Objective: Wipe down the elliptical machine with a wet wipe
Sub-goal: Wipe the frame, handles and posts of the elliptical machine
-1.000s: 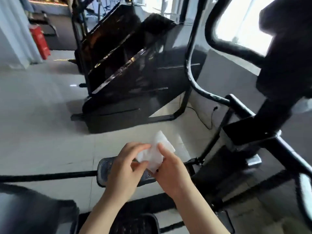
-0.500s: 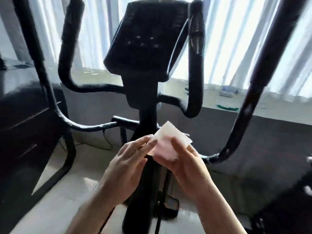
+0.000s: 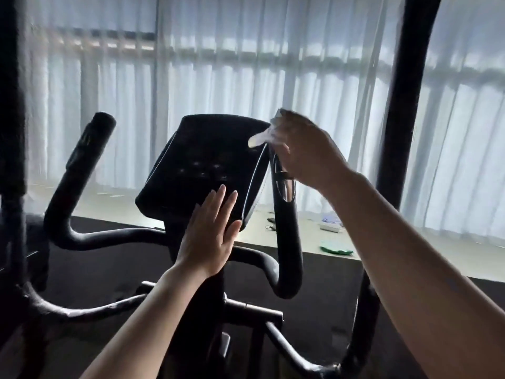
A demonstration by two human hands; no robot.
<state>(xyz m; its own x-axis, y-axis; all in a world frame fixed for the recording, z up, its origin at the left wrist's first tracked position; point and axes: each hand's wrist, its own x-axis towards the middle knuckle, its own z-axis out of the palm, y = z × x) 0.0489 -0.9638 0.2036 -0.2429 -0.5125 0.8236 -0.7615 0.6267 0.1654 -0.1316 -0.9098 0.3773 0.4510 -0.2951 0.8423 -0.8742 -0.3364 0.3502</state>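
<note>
Wiping looks barely begun: the right hand (image 3: 303,149) clutches the crumpled white wet wipe (image 3: 259,138) atop the black elliptical's inner grip post (image 3: 285,214), beside its console (image 3: 202,165), left hand (image 3: 210,233) flat-fingered below, frame unwiped.

- left hand (image 3: 209,236): bare, no glove, no ring or watch visible
- right hand (image 3: 306,151): bare too, motion-blurred, details unclear
- both forearms bare up to the frame edge, no sleeve in view
- fingernails short, plain

Sheer white curtains (image 3: 218,77), green packet (image 3: 336,247)
</note>
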